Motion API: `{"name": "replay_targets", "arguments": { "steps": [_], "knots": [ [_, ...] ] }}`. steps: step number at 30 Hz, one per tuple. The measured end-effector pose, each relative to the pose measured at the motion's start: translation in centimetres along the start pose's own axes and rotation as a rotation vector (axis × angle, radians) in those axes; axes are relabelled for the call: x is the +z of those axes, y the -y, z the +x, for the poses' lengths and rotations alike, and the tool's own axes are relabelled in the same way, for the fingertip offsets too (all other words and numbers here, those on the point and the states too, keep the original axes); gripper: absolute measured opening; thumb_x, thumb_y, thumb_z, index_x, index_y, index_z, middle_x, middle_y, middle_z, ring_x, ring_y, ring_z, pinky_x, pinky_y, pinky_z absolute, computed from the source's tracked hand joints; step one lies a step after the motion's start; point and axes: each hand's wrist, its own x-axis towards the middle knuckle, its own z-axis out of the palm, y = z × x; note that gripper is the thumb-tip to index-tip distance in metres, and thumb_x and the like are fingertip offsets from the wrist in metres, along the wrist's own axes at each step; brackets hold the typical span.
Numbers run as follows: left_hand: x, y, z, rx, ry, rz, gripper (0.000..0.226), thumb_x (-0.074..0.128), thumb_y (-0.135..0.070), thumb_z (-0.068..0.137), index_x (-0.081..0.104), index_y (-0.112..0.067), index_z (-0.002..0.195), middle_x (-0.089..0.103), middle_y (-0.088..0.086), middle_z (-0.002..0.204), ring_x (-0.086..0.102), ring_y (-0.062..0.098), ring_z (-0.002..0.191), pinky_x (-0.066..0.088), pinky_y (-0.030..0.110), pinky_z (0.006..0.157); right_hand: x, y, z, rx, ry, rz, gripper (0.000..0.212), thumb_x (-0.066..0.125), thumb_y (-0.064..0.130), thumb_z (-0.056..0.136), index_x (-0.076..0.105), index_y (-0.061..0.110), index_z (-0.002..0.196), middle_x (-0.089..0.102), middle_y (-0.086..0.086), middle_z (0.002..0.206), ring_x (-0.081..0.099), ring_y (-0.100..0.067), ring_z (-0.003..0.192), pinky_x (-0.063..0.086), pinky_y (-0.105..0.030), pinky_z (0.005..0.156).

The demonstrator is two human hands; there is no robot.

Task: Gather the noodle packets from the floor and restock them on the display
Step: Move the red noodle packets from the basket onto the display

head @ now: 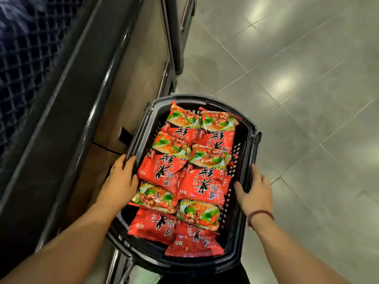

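Our left hand [121, 181] and right hand [254, 191] each curl over a long rim of the basket [251, 128]. The noodle packets [164, 171] fill it in two rows running away from us, between the hands. The display shelf [133, 68] lies left, nearer the left hand.

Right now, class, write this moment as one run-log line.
left hand, right hand: grip black plastic basket rim | contents: red noodle packets | setting: grey tiled floor
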Motion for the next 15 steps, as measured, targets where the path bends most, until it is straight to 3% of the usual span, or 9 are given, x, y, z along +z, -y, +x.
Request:
{"name": "replay_targets", "arguments": {
  "steps": [4,9,13,15],
  "knots": [
    [-5.0,-3.6,-3.4,0.132,-0.063,0.060,0.054,0.060,-0.016,0.090,0.046,-0.007,0.141,0.043,0.018,0.145,0.042,0.035,0.132,0.038,0.046,0.107,-5.7,5.4,-2.8,-0.220,-0.046,-0.183,0.068,0.061,0.036,0.090,0.032,0.018,0.148,0.032,-0.007,0.153,0.029,-0.025,0.140,0.024,-0.037,0.115],
    [-13.9,-8.8,-9.8,0.372,-0.251,0.086,0.050,0.068,-0.020,0.082,0.058,-0.008,0.130,0.059,0.014,0.127,0.057,0.033,0.117,0.050,0.046,0.093,-13.5,12.2,-9.2,-0.452,-0.026,-0.319,0.068,0.054,0.042,0.093,0.024,0.024,0.151,0.022,0.001,0.158,0.019,-0.021,0.144,0.016,-0.034,0.117],
    [-20.0,-11.8,-15.0,0.469,-0.337,-0.011,0.057,0.047,-0.037,0.080,0.061,-0.006,0.126,0.061,0.012,0.122,0.056,0.027,0.113,0.047,0.036,0.097,-18.8,15.3,-15.2,-0.557,-0.032,-0.373,0.067,0.060,0.037,0.089,0.032,0.023,0.148,0.028,0.002,0.154,0.028,-0.023,0.142,0.021,-0.035,0.114],
    [-22.5,-12.8,-17.3,0.473,-0.356,-0.009,0.060,0.047,-0.040,0.080,0.061,-0.005,0.125,0.060,0.013,0.122,0.056,0.030,0.113,0.037,0.033,0.101,-20.7,16.1,-17.2,-0.621,-0.086,-0.435,0.068,0.072,0.040,0.075,0.050,0.019,0.136,0.049,-0.004,0.143,0.049,-0.027,0.129,0.034,-0.036,0.107]
  ]
}}
